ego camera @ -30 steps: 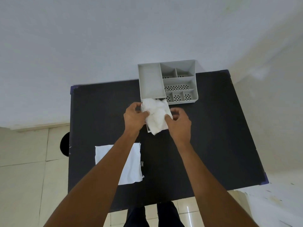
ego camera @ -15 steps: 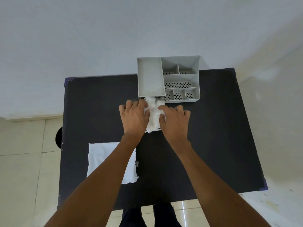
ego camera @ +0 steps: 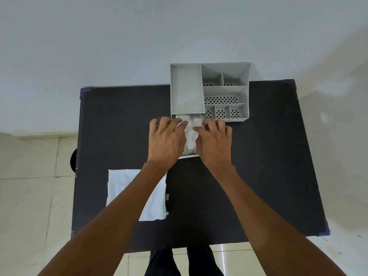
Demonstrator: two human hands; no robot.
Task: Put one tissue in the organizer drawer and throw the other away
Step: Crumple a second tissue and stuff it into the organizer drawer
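Note:
A grey organizer stands at the far edge of the black table. Its drawer is pulled out toward me. A crumpled white tissue lies inside the drawer. My left hand and my right hand press flat on the tissue from either side, fingers spread over it. A second white tissue lies flat on the table near the left front, partly hidden under my left forearm.
The organizer's right half has several small perforated compartments. A dark round object shows on the tiled floor just past the table's left edge. A white wall rises behind the table.
Both hands have pushed the crumpled tissue down from above the drawer into it. Their fingers have flattened out over the tissue.

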